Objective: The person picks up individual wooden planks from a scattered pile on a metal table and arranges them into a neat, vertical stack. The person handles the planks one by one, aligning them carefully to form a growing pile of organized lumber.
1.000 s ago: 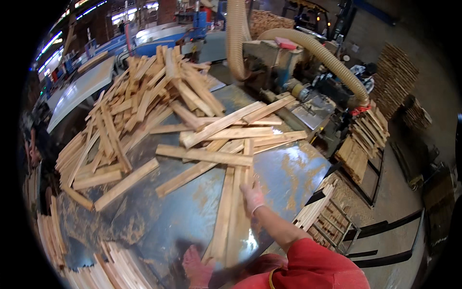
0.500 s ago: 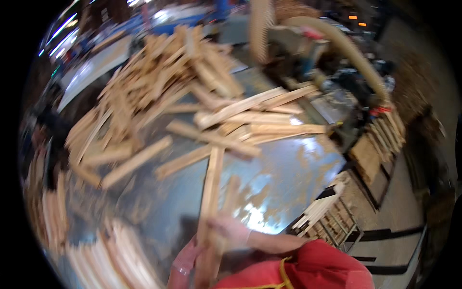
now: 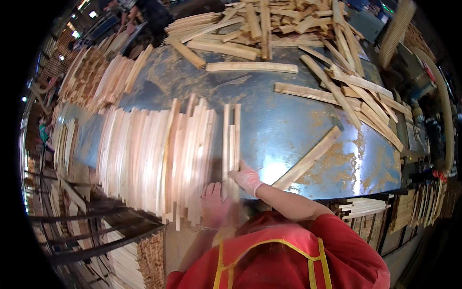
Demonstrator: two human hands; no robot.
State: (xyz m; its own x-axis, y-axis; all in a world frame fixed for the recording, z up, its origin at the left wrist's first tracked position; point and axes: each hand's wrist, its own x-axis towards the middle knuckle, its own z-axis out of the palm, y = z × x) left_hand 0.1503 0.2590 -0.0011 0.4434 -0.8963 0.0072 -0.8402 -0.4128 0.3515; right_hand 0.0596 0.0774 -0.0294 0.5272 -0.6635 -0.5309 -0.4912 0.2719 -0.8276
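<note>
My right hand (image 3: pixel 247 178), in a light pink glove, is wrapped round a few narrow wooden strips (image 3: pixel 232 144) standing side by side, their far ends uneven. Close to their near ends is my left hand (image 3: pixel 213 204), also gloved and somewhat blurred; its fingers point away from me and hold nothing that I can see. Just left of the held strips lies a long row of wooden strips (image 3: pixel 149 154), packed edge to edge on the metal table (image 3: pixel 260 123). A single loose strip (image 3: pixel 308 158) lies slantwise to the right of my right hand.
Loose wooden strips (image 3: pixel 284 24) are heaped at the far side, with more crossed at the right (image 3: pixel 361 94). Stacked strips (image 3: pixel 86 77) stand at the far left, and a rack (image 3: pixel 96 236) is below left. A ribbed hose (image 3: pixel 397 33) hangs far right. Another person (image 3: pixel 154 17) is at the back.
My view has swung left, bringing the row of strips into the middle. Both hands have moved with the strips from the bare table to beside that row. My left hand now looks free of them.
</note>
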